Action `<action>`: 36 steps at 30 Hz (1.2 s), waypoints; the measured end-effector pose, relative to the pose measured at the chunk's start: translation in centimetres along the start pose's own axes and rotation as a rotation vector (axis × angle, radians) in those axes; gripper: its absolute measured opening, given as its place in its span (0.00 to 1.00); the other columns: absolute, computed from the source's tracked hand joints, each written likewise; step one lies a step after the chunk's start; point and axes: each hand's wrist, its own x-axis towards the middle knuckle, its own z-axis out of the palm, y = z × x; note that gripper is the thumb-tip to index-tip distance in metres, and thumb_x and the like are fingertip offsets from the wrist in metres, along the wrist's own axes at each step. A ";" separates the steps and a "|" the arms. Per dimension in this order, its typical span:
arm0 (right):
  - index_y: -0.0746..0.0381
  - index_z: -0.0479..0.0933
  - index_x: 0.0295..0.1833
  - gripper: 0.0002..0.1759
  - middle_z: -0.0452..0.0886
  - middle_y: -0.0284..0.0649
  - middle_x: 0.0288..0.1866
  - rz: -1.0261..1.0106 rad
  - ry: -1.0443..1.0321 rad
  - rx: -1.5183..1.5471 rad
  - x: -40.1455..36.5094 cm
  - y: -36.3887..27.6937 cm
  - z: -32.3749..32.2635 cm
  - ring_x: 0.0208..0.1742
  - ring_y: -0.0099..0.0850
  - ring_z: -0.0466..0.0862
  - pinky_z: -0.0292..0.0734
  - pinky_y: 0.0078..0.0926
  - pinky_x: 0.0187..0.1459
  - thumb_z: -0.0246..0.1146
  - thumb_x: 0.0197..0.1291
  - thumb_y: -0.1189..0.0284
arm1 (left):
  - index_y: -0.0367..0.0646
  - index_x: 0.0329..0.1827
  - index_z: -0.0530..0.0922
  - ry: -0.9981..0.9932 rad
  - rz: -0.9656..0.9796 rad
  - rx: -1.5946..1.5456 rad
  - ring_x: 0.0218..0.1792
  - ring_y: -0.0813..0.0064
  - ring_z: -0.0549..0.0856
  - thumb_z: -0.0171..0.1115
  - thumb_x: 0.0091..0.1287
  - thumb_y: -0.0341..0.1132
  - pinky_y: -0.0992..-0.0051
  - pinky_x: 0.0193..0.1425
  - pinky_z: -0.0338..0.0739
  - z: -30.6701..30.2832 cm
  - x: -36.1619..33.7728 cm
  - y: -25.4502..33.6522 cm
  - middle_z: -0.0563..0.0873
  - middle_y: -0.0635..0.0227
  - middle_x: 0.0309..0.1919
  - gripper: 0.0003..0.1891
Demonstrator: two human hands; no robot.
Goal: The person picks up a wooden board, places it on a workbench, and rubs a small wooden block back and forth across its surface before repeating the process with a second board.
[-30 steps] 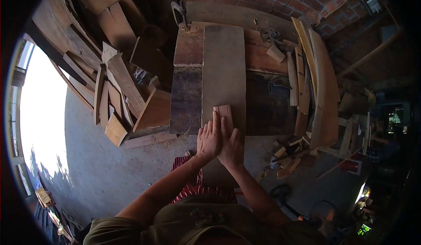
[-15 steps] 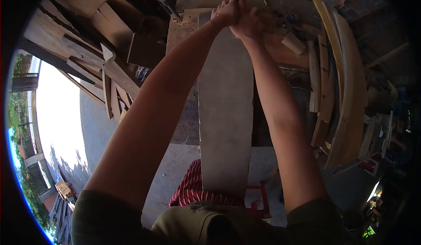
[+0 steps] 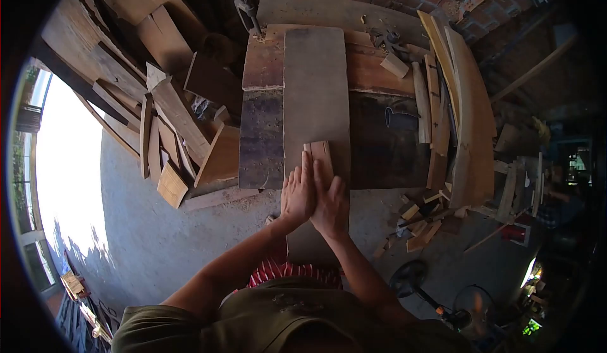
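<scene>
A long grey board (image 3: 316,87) lies lengthwise over the workbench and reaches back to my body. On its near half sits a small brown wooden block (image 3: 320,154). My left hand (image 3: 298,194) presses on the block's left side, fingers together and pointing forward. My right hand (image 3: 330,202) grips the block from the right, its thumb side meeting my left hand. The block's lower part is hidden under my hands.
Planks and offcuts (image 3: 183,113) lean in a pile at the left. Long curved boards (image 3: 471,119) stand at the right, above scraps on the floor. A metal clamp (image 3: 248,17) is at the bench's back left corner.
Both hands have come back from the far end of the grey board to its near half. The wooden block under them now shows. The view has shifted, with more floor visible.
</scene>
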 end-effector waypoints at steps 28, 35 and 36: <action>0.50 0.59 0.78 0.42 0.67 0.47 0.41 -0.095 0.032 0.102 6.6 -2.8 2.1 0.39 0.44 0.78 0.79 0.35 0.29 0.65 0.57 0.63 | 0.44 0.82 0.39 0.028 -0.107 -0.090 0.59 0.53 0.76 0.49 0.71 0.39 0.55 0.62 0.63 -3.4 5.0 -3.2 0.76 0.52 0.57 0.41; 0.47 0.55 0.80 0.46 0.66 0.47 0.42 -0.094 -0.239 0.056 -3.2 -3.2 0.8 0.39 0.44 0.78 0.80 0.37 0.30 0.64 0.56 0.70 | 0.39 0.82 0.38 -0.011 -0.156 -0.197 0.57 0.54 0.76 0.53 0.69 0.41 0.58 0.59 0.64 -1.2 -5.7 -3.1 0.75 0.53 0.56 0.44; 0.47 0.55 0.80 0.46 0.66 0.47 0.42 -0.095 -0.248 0.053 -1.9 -3.1 0.9 0.39 0.44 0.78 0.80 0.37 0.30 0.64 0.56 0.70 | 0.40 0.82 0.38 0.083 -0.106 -0.188 0.56 0.55 0.76 0.52 0.69 0.40 0.59 0.58 0.64 -0.7 -4.0 -3.6 0.76 0.54 0.55 0.44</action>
